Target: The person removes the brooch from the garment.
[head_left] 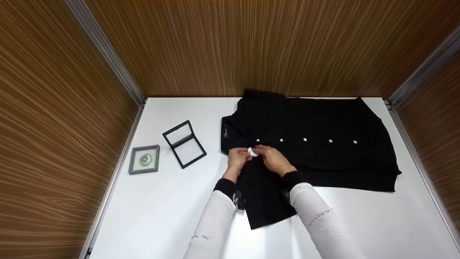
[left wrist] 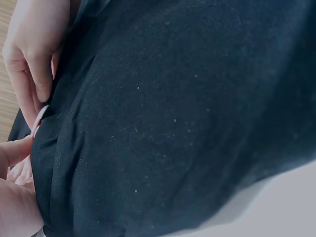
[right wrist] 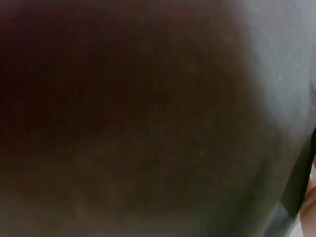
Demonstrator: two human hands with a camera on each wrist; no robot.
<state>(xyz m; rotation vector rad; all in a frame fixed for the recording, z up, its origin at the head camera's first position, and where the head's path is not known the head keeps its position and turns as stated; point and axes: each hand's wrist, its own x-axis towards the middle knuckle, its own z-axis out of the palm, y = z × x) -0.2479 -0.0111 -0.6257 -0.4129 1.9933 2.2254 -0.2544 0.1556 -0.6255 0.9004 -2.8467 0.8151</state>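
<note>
A black short-sleeved shirt (head_left: 337, 120) lies spread with its collar to the left and a line of white buttons along its front. Over the chest, near the collar, the left hand (head_left: 238, 158) pinches a small white disc (head_left: 252, 151) from the left, its fingers also at the cloth. From the other side the right hand (head_left: 275, 160) holds the disc with its fingertips. In the left wrist view, the disc (left wrist: 40, 118) shows edge-on at a fold of the fabric, between both hands' fingertips. Dark blurred cloth fills most of the right wrist view.
Left of the shirt, a black hinged frame (head_left: 194, 136) stands open on the white table (head_left: 158, 216). Beside it lies a grey frame (head_left: 157, 158) with a green round piece (head_left: 145, 159) behind its clear window. Wood-grain panels (head_left: 230, 46) enclose the table's back and sides.
</note>
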